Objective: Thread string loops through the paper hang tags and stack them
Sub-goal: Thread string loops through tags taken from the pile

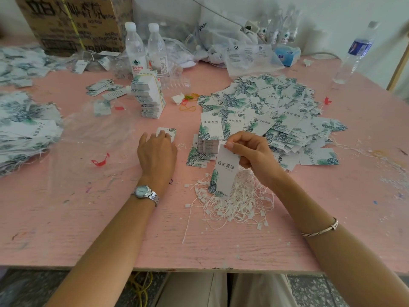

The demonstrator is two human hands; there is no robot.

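Head view shows my right grip [250,151] pinching a hang tag [224,171] by its top at frame centre above the string loops [234,202], my left grip [157,151] pressing flat-fingered on a small tag [167,131]; threading looks next, needing one loop teased free.

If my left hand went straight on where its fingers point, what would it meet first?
The left hand touches a small tag at its fingertips; past it, probably the rubber bands, though depth is unclear.
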